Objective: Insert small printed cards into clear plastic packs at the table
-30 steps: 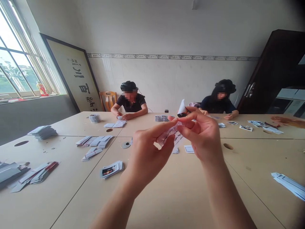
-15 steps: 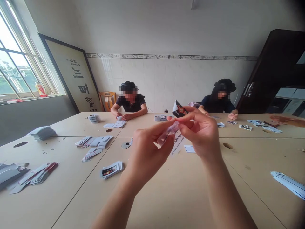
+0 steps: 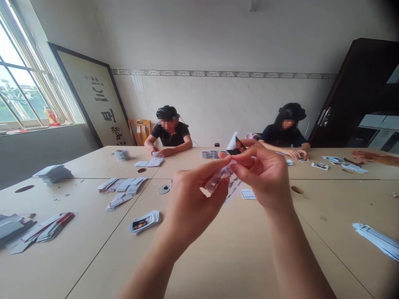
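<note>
Both my hands are raised above the beige table [image 3: 237,249]. My left hand [image 3: 193,203] pinches the lower end of a clear plastic sleeve [image 3: 218,179] between thumb and fingers. My right hand [image 3: 263,176] pinches the sleeve's upper end, where a small card [image 3: 236,146] with a dark printed face and white back sticks up past the fingertips. A stack of printed cards [image 3: 145,221] lies on the table to the left of my left forearm.
Card piles lie spread over the table: at left [image 3: 40,232], at centre left [image 3: 123,187] and at the right edge [image 3: 378,241]. Two people sit at the far side, one [image 3: 170,135] and another [image 3: 285,135], handling cards. A dark cabinet [image 3: 358,95] stands at right.
The card at my right fingertips has turned a little, with more of its white back showing. Both hands stay in nearly the same place. The person at far right has moved a hand over the cards.
</note>
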A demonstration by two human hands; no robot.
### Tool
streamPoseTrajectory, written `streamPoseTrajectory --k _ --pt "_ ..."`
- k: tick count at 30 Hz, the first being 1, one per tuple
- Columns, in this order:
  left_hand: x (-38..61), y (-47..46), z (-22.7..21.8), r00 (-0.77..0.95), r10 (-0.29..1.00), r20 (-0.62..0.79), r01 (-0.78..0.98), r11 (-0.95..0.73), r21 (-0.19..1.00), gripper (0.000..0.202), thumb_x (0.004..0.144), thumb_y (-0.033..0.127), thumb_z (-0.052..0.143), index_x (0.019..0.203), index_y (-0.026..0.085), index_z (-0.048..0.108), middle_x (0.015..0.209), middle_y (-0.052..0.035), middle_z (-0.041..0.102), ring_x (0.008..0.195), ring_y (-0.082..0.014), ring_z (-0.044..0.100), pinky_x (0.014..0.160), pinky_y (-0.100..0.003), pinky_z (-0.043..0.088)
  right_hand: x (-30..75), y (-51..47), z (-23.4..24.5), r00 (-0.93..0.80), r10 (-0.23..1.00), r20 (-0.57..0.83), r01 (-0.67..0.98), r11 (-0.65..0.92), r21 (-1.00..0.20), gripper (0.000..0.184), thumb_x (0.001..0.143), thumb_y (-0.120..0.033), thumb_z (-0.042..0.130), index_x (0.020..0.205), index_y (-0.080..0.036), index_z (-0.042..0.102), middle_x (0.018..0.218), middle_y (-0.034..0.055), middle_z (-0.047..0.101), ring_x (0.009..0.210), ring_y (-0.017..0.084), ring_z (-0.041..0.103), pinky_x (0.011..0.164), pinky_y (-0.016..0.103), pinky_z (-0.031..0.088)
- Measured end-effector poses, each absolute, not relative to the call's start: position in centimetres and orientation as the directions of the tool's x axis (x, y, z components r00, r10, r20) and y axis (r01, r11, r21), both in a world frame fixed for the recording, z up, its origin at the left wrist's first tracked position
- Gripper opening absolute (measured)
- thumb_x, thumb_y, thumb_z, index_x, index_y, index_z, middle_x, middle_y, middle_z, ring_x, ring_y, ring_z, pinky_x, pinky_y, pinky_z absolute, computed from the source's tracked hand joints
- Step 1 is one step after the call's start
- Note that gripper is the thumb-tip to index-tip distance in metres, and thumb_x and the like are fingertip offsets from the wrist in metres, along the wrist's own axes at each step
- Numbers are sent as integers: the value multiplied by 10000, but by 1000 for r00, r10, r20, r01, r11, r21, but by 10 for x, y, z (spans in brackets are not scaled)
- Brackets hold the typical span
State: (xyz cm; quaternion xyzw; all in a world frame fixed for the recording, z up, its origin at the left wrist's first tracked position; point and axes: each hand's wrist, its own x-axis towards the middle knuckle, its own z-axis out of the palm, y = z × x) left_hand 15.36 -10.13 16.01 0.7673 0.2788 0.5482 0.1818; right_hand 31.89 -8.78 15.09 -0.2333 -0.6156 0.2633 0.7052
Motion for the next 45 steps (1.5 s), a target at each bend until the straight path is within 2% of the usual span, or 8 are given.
streamPoseTrajectory --k 6,11,20,25,29,35,41,45 --pt "154 -101 160 248 618 746 290 -782 551 329 841 122 652 1130 216 778 739 -12 720 582 -81 497 531 -178 433 319 -87 150 89 666 741 -93 746 -659 111 746 -143 809 748 -222 731 1094 18 634 922 223 767 816 329 651" --pt "154 -102 160 250 612 751 313 -785 535 315 847 148 665 1130 219 782 868 -45 781 653 -103 605 557 -182 472 318 -87 150 88 676 731 -115 736 -667 123 744 -124 792 717 -211 708 1051 10 598 879 214 768 807 331 643" --pt "153 -104 162 261 605 752 317 -790 525 350 853 151 652 1180 199 770 823 -45 765 611 -89 552 518 -174 447 315 -88 148 109 672 732 -119 740 -662 97 753 -144 770 733 -220 713 1060 9 614 866 211 770 801 333 643" --pt "152 -105 162 258 621 740 271 -782 561 336 845 139 655 1149 209 781 780 -31 743 629 -99 574 534 -179 467 318 -88 149 90 658 748 -96 753 -651 88 787 -155 746 769 -241 745 1112 11 631 877 206 769 886 373 632" --pt "152 -103 161 243 631 736 254 -774 580 349 834 138 661 1156 208 778 800 -36 743 633 -100 562 541 -186 471 319 -84 150 102 677 728 -152 734 -662 59 808 -219 728 784 -255 768 1127 8 643 907 213 767 945 416 614" --pt "152 -103 161 251 634 731 248 -772 585 343 842 138 645 1152 203 776 764 -24 715 613 -93 502 540 -190 460 316 -85 151 98 701 707 -181 711 -680 51 774 -206 795 775 -245 762 1124 9 624 903 214 768 889 376 630" --pt "153 -107 163 258 610 749 313 -786 533 349 843 121 628 1140 224 781 687 -3 673 582 -91 482 512 -189 412 317 -87 150 97 698 710 -148 715 -683 99 747 -217 823 730 -227 725 1099 8 634 895 222 770 852 361 637" --pt "152 -109 162 236 585 776 352 -796 493 348 835 118 634 1122 239 788 724 -12 711 576 -92 500 507 -191 407 317 -86 149 82 703 706 -152 709 -689 94 755 -228 808 736 -227 716 1093 11 639 939 247 765 853 377 637"
